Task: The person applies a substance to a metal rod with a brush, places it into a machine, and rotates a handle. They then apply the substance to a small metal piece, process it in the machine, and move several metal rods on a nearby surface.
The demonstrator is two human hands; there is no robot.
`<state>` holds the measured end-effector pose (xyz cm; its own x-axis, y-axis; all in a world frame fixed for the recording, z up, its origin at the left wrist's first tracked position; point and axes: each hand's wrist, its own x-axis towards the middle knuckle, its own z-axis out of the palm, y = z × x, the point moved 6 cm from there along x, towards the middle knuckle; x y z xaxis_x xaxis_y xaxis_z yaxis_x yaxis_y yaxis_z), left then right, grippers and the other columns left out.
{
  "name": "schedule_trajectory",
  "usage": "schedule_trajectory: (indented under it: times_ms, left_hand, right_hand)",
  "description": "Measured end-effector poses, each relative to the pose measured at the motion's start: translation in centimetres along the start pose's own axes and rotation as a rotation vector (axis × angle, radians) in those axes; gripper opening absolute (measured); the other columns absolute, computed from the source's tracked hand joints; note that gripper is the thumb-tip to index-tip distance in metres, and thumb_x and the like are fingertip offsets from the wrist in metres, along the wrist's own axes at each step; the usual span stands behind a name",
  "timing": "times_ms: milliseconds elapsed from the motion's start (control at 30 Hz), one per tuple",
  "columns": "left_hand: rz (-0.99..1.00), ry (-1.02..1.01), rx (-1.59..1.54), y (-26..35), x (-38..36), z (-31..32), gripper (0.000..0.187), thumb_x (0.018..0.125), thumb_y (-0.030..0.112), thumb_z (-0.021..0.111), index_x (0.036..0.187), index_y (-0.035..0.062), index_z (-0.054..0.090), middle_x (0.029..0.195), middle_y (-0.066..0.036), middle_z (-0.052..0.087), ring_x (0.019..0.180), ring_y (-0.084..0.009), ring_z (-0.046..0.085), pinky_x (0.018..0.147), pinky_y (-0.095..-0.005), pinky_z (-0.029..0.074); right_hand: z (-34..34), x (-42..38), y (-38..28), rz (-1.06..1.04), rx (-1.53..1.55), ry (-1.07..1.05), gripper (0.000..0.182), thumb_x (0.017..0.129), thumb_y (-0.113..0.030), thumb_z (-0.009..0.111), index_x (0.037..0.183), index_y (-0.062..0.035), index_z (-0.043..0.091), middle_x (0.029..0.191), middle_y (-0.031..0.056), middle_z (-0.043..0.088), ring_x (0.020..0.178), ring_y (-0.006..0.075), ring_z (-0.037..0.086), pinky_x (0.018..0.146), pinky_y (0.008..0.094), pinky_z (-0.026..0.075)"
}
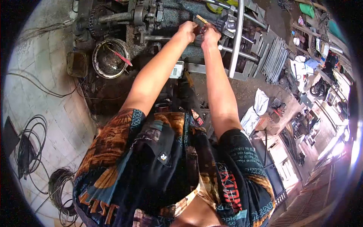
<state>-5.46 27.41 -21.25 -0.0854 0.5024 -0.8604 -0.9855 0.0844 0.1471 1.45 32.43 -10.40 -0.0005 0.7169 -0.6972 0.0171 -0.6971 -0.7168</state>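
Observation:
Both my hands reach over a greasy metal machine (172,17) with horizontal rods. My left hand (187,31) is closed, its fingers curled toward the right hand, their tips right at the dark machine parts. Beside it, my right hand (210,34) is also closed, fingers bent around something dark that I cannot make out. A short flat yellowish stick (202,19) points up and left just above the right hand's fingers. Next to the right hand sits a shiny round metal fitting (230,25). A long bright metal bar (237,41) crosses the machine to the right.
A bucket (95,62) with a red-handled tool (123,59) stands left of my arms, beside a square tin (77,64). Several metal rods (275,58) lie stacked at right. A white sack (260,103) is near my right elbow. Coiled cables (62,191) lie on the tiled floor.

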Motion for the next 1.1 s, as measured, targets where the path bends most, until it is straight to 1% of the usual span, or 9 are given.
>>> schedule_trajectory:
  times_ms: [33, 67, 133, 167, 333, 367, 500, 567, 1100]
  left_hand:
    - [0.017, 0.043, -0.033, 0.0, -0.8, 0.8, 0.018, 0.098, 0.016, 0.045, 0.099, 0.0039, 0.059, 0.099, -0.013, 0.067, 0.091, -0.026, 0.062, 0.087, -0.0392, 0.049]
    - [-0.023, 0.039, -0.058, -0.4, -2.0, 1.4, 0.017, 0.097, 0.015, 0.047, 0.099, 0.0047, 0.06, 0.095, -0.012, 0.067, 0.087, -0.0252, 0.063, 0.086, -0.038, 0.05]
    - [-0.014, -0.023, -0.185, -0.3, -2.7, 2.1, 0.016, 0.095, 0.012, 0.046, 0.098, 0.0039, 0.059, 0.081, -0.011, 0.064, 0.064, -0.0254, 0.064, 0.063, -0.0382, 0.055]
    - [-0.018, -0.022, -0.186, -0.2, -3.1, 2.2, 0.016, 0.095, 0.012, 0.046, 0.098, 0.0039, 0.059, 0.081, -0.011, 0.064, 0.064, -0.0254, 0.064, 0.063, -0.0382, 0.055]
    - [0.077, -0.008, -0.106, 0.2, -5.2, 2.9, 0.016, 0.096, 0.016, 0.046, 0.097, 0.008, 0.061, 0.085, -0.006, 0.065, 0.079, -0.0217, 0.065, 0.073, -0.0405, 0.054]
    - [0.071, -0.111, -0.096, 0.1, -4.7, 3.0, 0.014, 0.094, 0.016, 0.049, 0.097, 0.0101, 0.061, 0.086, -0.004, 0.065, 0.081, -0.0197, 0.063, 0.075, -0.0393, 0.052]
    - [0.142, -0.064, -0.09, 0.8, -7.1, 3.8, 0.01, 0.091, 0.013, 0.053, 0.095, 0.0105, 0.063, 0.085, -0.003, 0.065, 0.076, -0.0182, 0.061, 0.072, -0.0357, 0.05]
    - [0.161, -0.065, -0.055, 1.2, -8.1, 4.1, 0.012, 0.093, 0.014, 0.054, 0.099, 0.0118, 0.063, 0.104, -0.002, 0.066, 0.099, -0.0175, 0.06, 0.091, -0.035, 0.047]
    - [0.317, -0.026, -0.049, 1.3, -8.5, 4.7, 0.031, 0.085, 0.022, 0.076, 0.111, 0.0083, 0.068, 0.11, -0.003, 0.067, 0.107, -0.0155, 0.056, 0.101, -0.0364, 0.037]
  right_hand:
    - [0.1, 0.3, -0.1, -0.053, 0.018, -0.002, 0.007, 0.09, -0.002, 0.059, 0.097, -0.0011, 0.061, 0.074, 0.0049, 0.061, 0.058, 0.0124, 0.055, 0.047, 0.0255, 0.043]
    - [0.2, 0.5, -0.2, -0.106, 0.036, -0.007, 0.009, 0.091, -0.001, 0.058, 0.1, -0.0002, 0.06, 0.073, 0.0053, 0.061, 0.058, 0.0125, 0.055, 0.047, 0.026, 0.042]
    - [0.2, 0.9, 0.5, -0.119, -0.011, 0.024, 0.014, 0.092, -0.001, 0.057, 0.106, 0.0016, 0.058, 0.076, 0.0063, 0.061, 0.06, 0.0132, 0.056, 0.049, 0.0276, 0.043]
    - [0.1, 1.2, 0.7, -0.149, 0.034, 0.078, 0.009, 0.092, -0.001, 0.057, 0.101, 0.0008, 0.06, 0.074, 0.006, 0.061, 0.06, 0.013, 0.055, 0.049, 0.0273, 0.043]
    - [-0.3, 0.5, 0.5, -0.194, 0.098, 0.117, 0.007, 0.092, 0.0, 0.057, 0.099, 0.0009, 0.061, 0.071, 0.0054, 0.06, 0.059, 0.0125, 0.054, 0.05, 0.0267, 0.043]
    - [-0.3, 0.6, 0.4, -0.21, 0.099, 0.097, 0.01, 0.092, -0.001, 0.059, 0.101, 0.0017, 0.062, 0.077, 0.0063, 0.061, 0.061, 0.0131, 0.055, 0.052, 0.0274, 0.045]
    - [-0.1, 0.6, 0.4, -0.207, 0.167, 0.068, 0.011, 0.091, -0.001, 0.062, 0.101, 0.0026, 0.064, 0.084, 0.0072, 0.063, 0.063, 0.0128, 0.056, 0.055, 0.0271, 0.046]
    - [0.0, 0.3, 0.0, -0.202, 0.145, 0.066, 0.012, 0.09, -0.001, 0.062, 0.101, 0.0026, 0.064, 0.082, 0.0066, 0.063, 0.063, 0.0121, 0.055, 0.054, 0.0266, 0.045]
    - [-0.4, 1.6, -0.4, -0.306, 0.049, 0.076, 0.014, 0.087, 0.001, 0.066, 0.101, 0.0043, 0.067, 0.079, 0.0057, 0.065, 0.058, 0.0096, 0.053, 0.05, 0.025, 0.041]
